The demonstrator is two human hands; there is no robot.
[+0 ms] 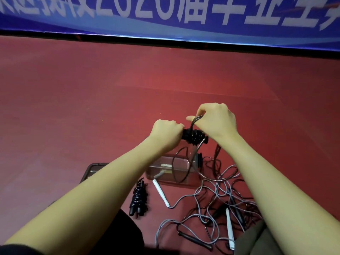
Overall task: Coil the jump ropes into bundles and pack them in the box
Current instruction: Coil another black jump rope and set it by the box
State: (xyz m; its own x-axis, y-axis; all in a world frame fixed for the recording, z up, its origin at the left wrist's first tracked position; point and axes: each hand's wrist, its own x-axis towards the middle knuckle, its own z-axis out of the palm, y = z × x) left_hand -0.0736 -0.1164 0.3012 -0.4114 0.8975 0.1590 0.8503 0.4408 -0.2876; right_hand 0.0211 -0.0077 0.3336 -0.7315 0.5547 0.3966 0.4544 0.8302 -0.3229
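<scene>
My left hand (166, 134) grips one end of a black jump rope bundle (194, 136) held above the floor. My right hand (216, 120) pinches the loose cord of that rope in a loop just above the bundle. Below them stands a clear plastic box (172, 171) with part of a cord lying in it. A finished black coiled rope (138, 197) lies on the floor to the box's left. A white-handled grey rope (161, 192) and several tangled black and grey ropes (219, 205) spread to the right.
The box's dark-rimmed lid (92, 171) lies on the red floor left of the box, partly behind my left forearm. A blue banner (165, 17) with white characters runs along the far wall. My knees show at the bottom edge.
</scene>
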